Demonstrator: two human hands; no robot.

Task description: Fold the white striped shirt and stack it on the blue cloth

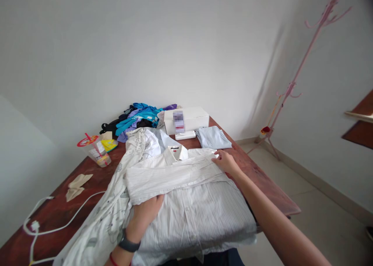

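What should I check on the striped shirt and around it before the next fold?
1. Left hand on the folded-over sleeve's left end: ok, fingers tucked under its edge.
2. Right hand pressing the striped shirt at its right shoulder: ok.
3. Sleeve lying flat across the chest: ok, slight wrinkles only.
4. Collar facing up and clear of the fold: ok.
5. Patterned garment clear of the shirt: not ok, it lies under the shirt's left side.
6. Shirt's near hem fully on the table: cannot tell, it reaches the picture's lower edge.

White pinstriped shirt (192, 204), reddish-brown table (58, 207)
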